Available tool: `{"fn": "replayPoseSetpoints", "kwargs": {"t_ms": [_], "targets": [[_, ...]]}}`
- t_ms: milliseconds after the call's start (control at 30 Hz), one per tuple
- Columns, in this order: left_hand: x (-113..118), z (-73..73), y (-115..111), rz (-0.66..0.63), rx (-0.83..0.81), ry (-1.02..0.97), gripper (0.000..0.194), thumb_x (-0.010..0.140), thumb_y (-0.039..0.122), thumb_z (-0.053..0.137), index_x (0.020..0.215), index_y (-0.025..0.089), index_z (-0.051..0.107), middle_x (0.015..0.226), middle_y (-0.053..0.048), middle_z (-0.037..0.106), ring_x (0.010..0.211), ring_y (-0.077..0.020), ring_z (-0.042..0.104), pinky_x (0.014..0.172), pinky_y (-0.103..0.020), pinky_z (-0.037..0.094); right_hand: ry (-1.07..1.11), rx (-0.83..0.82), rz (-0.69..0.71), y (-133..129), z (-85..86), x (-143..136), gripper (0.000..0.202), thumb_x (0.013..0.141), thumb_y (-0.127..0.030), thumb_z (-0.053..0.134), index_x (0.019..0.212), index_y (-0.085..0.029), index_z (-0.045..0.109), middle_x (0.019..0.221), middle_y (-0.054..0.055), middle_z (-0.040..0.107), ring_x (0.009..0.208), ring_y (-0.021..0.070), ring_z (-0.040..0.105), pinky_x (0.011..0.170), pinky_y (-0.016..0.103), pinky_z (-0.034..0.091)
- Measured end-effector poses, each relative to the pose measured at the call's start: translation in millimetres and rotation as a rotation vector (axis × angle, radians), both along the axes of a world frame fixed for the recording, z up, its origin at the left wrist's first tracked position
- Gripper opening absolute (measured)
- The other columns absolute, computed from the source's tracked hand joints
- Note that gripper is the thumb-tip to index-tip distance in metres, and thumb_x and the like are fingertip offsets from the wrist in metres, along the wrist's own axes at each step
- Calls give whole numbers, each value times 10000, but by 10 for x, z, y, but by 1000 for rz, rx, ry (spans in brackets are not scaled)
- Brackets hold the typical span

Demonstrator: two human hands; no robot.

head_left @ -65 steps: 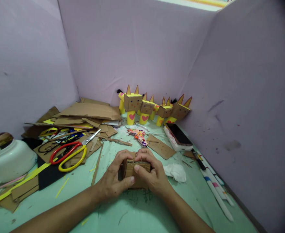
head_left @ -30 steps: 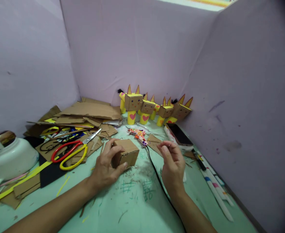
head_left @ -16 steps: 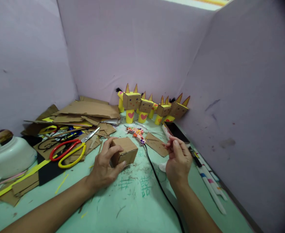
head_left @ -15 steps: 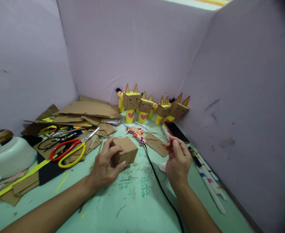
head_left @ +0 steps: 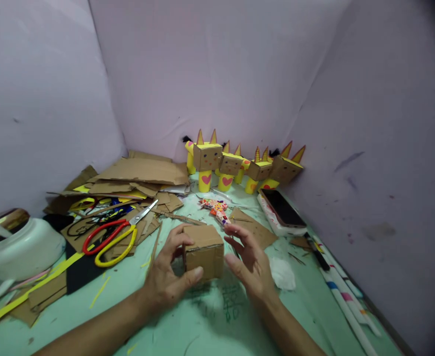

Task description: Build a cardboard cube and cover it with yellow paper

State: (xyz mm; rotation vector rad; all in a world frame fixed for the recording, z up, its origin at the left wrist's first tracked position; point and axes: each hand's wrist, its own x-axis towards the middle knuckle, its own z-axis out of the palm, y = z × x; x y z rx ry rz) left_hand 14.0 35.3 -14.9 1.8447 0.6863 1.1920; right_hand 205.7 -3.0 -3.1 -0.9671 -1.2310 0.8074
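A small brown cardboard box is in the middle, just above the green tabletop. My left hand grips its left side, thumb on the near face and fingers at the top left edge. On the other side, my right hand is beside the box with its fingers apart and curved toward it, nothing visible in them. Behind the box lies a patterned glue gun, its cord largely hidden by my right hand. A flat cardboard piece lies right of the glue gun.
Red and yellow scissors rest on cardboard scraps at the left, beside a white pot. Several yellow figures with cardboard heads stand at the back. A phone, crumpled tissue and markers lie right.
My right hand has moved left and down toward the box and its fingers have spread from a pinch. The box has turned slightly in my left hand. The view has shifted a little.
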Motion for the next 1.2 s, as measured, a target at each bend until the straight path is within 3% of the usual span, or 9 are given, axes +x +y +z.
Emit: {"fn": "replayPoseSetpoints", "kwargs": {"t_ms": [133,267,467,633,767,1000,1200], "targets": [[35,17,-55,-120,-334,-172,433,742,364,710,1085,298,454,1312,-62,463,1103,-263,565,850,-365,507,8,8,49,-5,-75,12,435,807,-496,618,1193,-300,569,1262,71,567,1209,273,510,1034,449,398],[47,-6,-53,-173,-432,-225,455,723,411,719,1081,301,461,1303,-62,471,1098,-272,564,884,-398,486,77,-51,30,-10,-147,67,383,867,-492,527,1187,-289,587,1250,76,587,1204,273,526,1031,441,411],[-19,-50,-15,-237,-374,-170,444,740,423,690,1120,327,481,1346,-76,401,1136,-312,541,917,-456,450,132,-217,-69,-40,-127,48,455,787,-567,595,1144,-287,628,1221,73,585,1183,289,520,1004,380,406],[-52,-140,24,-241,-377,-90,434,746,462,668,1120,329,492,1367,-105,390,1252,-380,436,947,-529,397,149,-206,-110,-43,-86,52,440,777,-574,601,1115,-295,635,1160,68,593,1116,277,546,925,345,448],[-36,-198,24,-240,-309,-75,449,752,462,654,1147,349,471,1377,-105,383,1249,-383,436,934,-535,402,110,-153,-152,-55,-112,37,422,814,-575,548,1095,-275,641,1130,88,592,1098,293,545,899,369,457],[36,-33,-65,-193,-279,-76,437,763,415,655,1139,283,474,1320,-126,408,1163,-313,506,938,-468,416,-26,-13,-211,-138,-104,-49,339,842,-492,569,1110,-290,612,1112,100,562,1144,321,475,957,464,387],[82,-25,-26,-176,-122,-62,458,738,346,683,1135,258,473,1337,-130,360,1144,-304,510,933,-453,412,-31,-32,-179,-177,-73,4,295,847,-313,599,1132,-237,581,1179,98,555,1133,281,510,957,447,403]]}}
